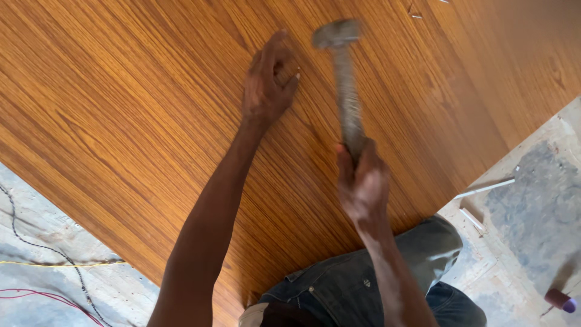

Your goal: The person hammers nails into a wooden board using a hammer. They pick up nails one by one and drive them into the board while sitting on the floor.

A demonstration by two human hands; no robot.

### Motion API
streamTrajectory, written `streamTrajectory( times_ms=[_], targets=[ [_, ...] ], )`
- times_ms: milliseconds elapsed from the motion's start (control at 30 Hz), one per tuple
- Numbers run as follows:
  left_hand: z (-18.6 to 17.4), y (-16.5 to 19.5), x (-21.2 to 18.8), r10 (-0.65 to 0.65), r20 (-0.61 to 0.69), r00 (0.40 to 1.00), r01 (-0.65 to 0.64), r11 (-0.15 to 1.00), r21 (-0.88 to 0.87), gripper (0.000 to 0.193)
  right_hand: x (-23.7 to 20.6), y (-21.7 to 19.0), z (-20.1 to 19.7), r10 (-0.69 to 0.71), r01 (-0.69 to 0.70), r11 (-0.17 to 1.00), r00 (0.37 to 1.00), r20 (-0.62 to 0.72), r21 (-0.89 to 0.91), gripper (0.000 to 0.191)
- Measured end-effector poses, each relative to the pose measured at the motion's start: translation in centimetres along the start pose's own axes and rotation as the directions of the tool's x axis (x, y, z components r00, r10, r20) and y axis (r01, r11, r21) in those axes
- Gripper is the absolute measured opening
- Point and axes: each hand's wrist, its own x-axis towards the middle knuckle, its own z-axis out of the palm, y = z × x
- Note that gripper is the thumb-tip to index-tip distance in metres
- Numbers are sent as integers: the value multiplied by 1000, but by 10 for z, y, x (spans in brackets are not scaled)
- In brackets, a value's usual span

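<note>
Wood-grain panel [133, 109]: L hand [266, 85] pressed on it, fingers bunched; R hand [363, 181] clamped round hammer [345, 79].

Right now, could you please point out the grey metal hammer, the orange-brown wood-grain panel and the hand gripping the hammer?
Grey metal hammer [348, 97]: head view, mid-shaft.
Orange-brown wood-grain panel [133, 103]: head view, bare surface.
Right hand [363, 181]: head view, knuckles.

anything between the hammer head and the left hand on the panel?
Nothing. The head view shows only bare wood-grain panel between the blurred hammer head and the left hand. The right hand grips the handle.
</note>
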Motion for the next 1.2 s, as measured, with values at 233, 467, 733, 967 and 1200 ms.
streamTrajectory(
  times_ms=[233, 467, 733, 967, 1200],
  targets=[
    [2, -11, -2, -16, -308, 951, -3, 998, -59, 51, 6, -1, 13, -223, 202, 933, 974, -38, -296, 30],
    [3, -16, 1, -131, -289, 948, 120, 991, -56, 40, 1, 0, 24, -199, 212, 976, 962, -185, 49, 27],
    [-3, -5, 6, -100, -274, 957, 100, 995, -13, 38, 7, 17, 37, -92, 96, 975, 995, 31, -199, 27],
    [7, -10, 3, -61, -277, 959, 65, 998, 3, 37, 2, 22, 30, -77, 99, 957, 993, 92, -273, 33],
    [15, -11, -1, -69, -290, 955, 69, 998, -8, 38, 5, 22, 24, -122, 129, 966, 992, 44, -225, 33]
  ],
)
